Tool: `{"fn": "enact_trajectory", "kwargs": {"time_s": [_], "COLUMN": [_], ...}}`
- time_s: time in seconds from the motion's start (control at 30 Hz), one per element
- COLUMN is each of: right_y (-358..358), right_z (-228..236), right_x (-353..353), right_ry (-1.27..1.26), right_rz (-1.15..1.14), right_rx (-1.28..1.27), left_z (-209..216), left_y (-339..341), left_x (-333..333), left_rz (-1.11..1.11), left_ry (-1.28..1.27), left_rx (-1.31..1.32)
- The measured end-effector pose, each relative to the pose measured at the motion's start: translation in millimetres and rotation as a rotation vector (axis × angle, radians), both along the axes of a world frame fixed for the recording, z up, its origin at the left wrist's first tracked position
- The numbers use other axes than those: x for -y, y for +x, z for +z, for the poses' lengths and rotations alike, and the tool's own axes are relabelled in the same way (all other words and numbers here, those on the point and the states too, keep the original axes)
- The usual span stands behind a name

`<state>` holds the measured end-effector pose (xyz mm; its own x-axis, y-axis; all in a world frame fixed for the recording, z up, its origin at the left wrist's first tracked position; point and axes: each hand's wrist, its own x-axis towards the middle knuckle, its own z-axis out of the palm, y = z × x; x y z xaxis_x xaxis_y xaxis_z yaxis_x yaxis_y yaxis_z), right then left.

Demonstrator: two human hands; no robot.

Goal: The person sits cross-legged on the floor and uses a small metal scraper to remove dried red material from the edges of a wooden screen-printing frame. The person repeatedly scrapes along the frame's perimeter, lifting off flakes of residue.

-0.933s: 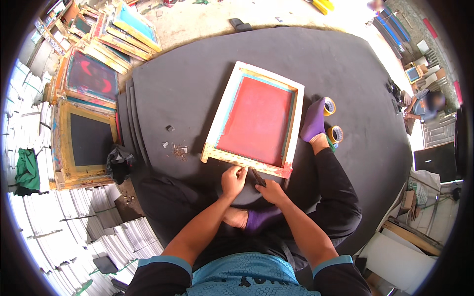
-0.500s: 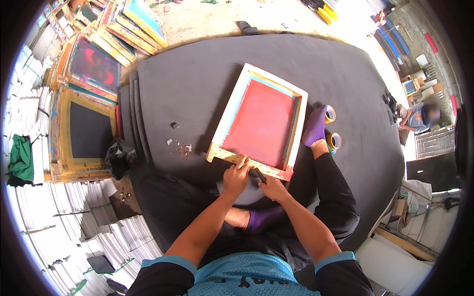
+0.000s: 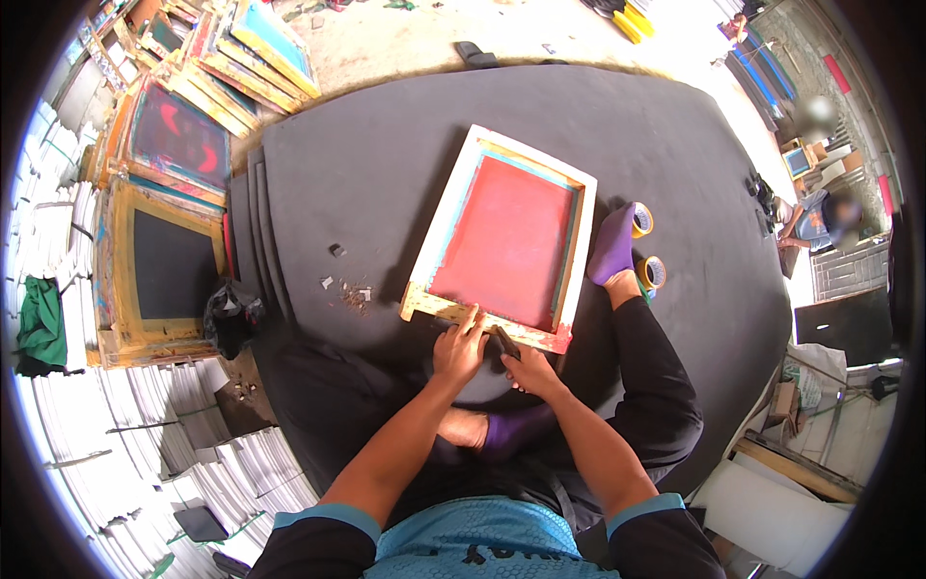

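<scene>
A wooden screen-printing frame (image 3: 439, 227) with red mesh lies slanted before my crossed legs, its near bar closest to me. My left hand (image 3: 459, 349) grips that near bar, two fingers stretched over the wood; its thumb is hidden. Just right of it, my right hand (image 3: 531, 372) is closed round a dark, slim tool (image 3: 506, 342), whose tip meets the near bar. The tool's exact kind is too small to make out. Red stain marks the bar's right corner.
Dark sheets (image 3: 347, 135) are stacked beneath me. Scraps (image 3: 355, 297) lie left of the frame; tape rolls (image 3: 651, 272) sit by my purple-socked foot (image 3: 612, 249). More screen frames (image 3: 116, 261) lean at left, above white stacks (image 3: 145, 410). Another person (image 3: 820, 222) sits far right.
My right hand has turned slightly at the wrist, and the tool's angle against the near bar has shifted a little. My left hand stays on the bar.
</scene>
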<state>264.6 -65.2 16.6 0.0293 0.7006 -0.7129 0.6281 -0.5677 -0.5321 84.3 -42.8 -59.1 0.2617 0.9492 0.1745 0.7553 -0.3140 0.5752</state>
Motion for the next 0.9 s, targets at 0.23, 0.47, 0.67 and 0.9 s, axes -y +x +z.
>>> {"fn": "enact_trajectory", "kwargs": {"time_s": [0.23,0.47,0.67,0.9], "right_y": [37,111,118,111], "right_z": [-2,-25,-43,-51], "right_x": [14,16,20,30], "right_ry": [0.407,0.407,0.409,0.711], "right_rz": [-0.194,-0.329,-0.284,-0.194], "right_rx": [0.432,0.664,0.697,0.758], "left_z": [9,11,15,19], "left_y": [1,3,3,1], "left_x": [14,18,7,-19], "left_rz": [-0.237,-0.218,-0.216,-0.345], "left_ry": [0.018,0.132,0.283,0.406], "left_rx": [-0.230,-0.300,-0.294,-0.350]}}
